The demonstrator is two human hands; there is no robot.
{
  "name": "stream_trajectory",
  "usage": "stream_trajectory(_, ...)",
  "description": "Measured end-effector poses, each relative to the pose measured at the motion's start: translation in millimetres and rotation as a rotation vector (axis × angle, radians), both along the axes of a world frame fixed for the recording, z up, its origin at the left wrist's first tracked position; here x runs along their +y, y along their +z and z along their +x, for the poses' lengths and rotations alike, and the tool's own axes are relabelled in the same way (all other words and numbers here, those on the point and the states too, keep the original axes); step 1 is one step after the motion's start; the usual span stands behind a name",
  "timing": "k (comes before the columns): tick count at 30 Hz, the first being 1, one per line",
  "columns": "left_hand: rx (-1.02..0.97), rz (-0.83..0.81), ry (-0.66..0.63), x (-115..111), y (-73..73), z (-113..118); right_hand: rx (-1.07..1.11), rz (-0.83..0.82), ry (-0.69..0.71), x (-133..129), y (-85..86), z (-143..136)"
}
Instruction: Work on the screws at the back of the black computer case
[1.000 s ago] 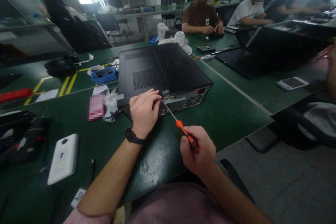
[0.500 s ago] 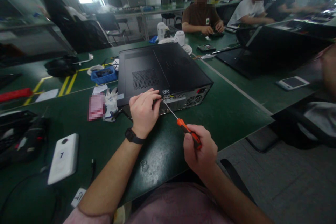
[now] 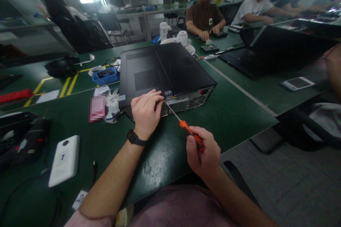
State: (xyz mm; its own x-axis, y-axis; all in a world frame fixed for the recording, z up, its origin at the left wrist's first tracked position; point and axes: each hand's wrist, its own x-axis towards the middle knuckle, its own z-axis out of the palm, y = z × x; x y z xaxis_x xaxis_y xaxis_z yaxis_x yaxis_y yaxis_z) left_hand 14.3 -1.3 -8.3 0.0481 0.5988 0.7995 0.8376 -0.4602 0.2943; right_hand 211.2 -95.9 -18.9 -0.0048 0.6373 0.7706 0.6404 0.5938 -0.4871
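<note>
With the cover (image 3: pixel 183 66) still on the computer case (image 3: pixel 179 104), my right hand (image 3: pixel 204 153) clamped the screwdriver (image 3: pixel 185 127), aimed at the case's rear beside my left hand (image 3: pixel 147 114), whose hold I could not verify.

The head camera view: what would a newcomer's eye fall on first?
First comes the large black computer case, lying flat on the green table near mid-picture. Next is the orange and black screwdriver in the right hand, its shaft slanting up toward the left hand at the case's near edge. A white device stands out at lower left.
</note>
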Motion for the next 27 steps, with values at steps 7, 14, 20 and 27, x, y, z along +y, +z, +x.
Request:
stream_trajectory(7,-0.007,-0.002,-0.007,-0.8,0.5,-0.2,0.007,0.010,0.057,0.5,-0.4,0.3)
stream_trajectory(14,0.000,0.010,-0.014,-0.9,1.5,0.1,-0.005,0.003,0.072,0.9,-1.2,1.1)
stream_trajectory(20,-0.009,-0.010,-0.011,-0.8,1.1,-0.3,-0.013,0.017,0.062,1.6,-0.3,1.1)
stream_trajectory(27,0.007,-0.007,0.000,-1.0,1.2,0.6,-0.007,0.026,0.074,1.9,1.0,-0.4)
